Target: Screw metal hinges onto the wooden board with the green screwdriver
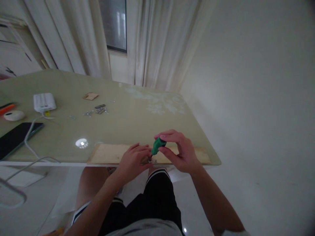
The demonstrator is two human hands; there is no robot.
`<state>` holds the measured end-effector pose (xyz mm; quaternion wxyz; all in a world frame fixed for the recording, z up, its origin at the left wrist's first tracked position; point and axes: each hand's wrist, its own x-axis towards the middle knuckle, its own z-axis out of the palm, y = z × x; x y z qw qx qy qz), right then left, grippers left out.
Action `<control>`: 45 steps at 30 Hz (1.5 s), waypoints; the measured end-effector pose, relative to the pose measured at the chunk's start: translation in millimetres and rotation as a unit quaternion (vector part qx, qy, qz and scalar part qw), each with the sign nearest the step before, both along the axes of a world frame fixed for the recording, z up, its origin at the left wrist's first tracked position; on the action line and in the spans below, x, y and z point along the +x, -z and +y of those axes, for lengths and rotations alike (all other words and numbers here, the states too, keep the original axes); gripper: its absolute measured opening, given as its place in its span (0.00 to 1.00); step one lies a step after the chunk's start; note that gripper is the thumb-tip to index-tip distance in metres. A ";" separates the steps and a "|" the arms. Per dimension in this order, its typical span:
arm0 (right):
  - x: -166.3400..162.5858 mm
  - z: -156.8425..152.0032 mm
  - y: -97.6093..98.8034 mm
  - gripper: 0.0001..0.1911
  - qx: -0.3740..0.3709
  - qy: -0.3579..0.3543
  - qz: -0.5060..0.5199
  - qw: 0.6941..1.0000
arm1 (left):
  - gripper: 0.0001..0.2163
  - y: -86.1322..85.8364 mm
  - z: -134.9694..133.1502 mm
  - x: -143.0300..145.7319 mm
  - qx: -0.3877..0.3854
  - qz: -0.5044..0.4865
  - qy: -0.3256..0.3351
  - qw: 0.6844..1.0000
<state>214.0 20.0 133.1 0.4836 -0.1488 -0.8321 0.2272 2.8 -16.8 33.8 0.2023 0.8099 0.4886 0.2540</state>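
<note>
My right hand [180,152] grips a short green screwdriver [157,146] by its handle, between the thumb and fingers. The screwdriver tilts, its lower end pointing down at a small metal fitting [154,161] on the front edge of a long pale wooden board [108,153]. My left hand [135,160] lies over the board, its thumb and fingers closed around the fitting's left side. These fingers partly hide the fitting and the screwdriver's tip. The board rests along the near edge of the table.
On the glossy table [128,121] lie several screws [88,113], a pile of metal pieces [100,109] and a small wooden piece [90,96]. Farther left are a white charger [44,102], a phone [18,137], a white round object [14,115] and a cable [29,132].
</note>
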 end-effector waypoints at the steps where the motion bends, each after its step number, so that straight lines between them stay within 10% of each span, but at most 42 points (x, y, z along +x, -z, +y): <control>1: -1.5 1.3 3.1 0.21 0.013 0.013 0.017 1.000 | 0.07 0.7 0.0 0.1 0.003 0.000 -0.001 1.000; 19: -0.3 3.5 -2.5 0.21 0.034 0.070 -0.058 0.995 | 0.07 4.7 0.0 2.1 0.011 -0.011 -0.012 1.000; 28: 3.4 0.4 -25.2 0.24 -0.075 -0.073 -0.166 0.981 | 0.07 6.3 0.2 1.8 0.012 0.003 -0.014 1.000; 36: 2.6 9.5 -8.8 0.19 0.058 0.043 -0.098 0.993 | 0.08 9.4 -5.2 3.5 0.024 0.000 -0.006 1.000; 45: 7.9 3.9 -14.1 0.24 -0.028 -0.057 -0.154 0.986 | 0.06 8.3 -5.9 3.8 0.018 -0.002 0.000 1.000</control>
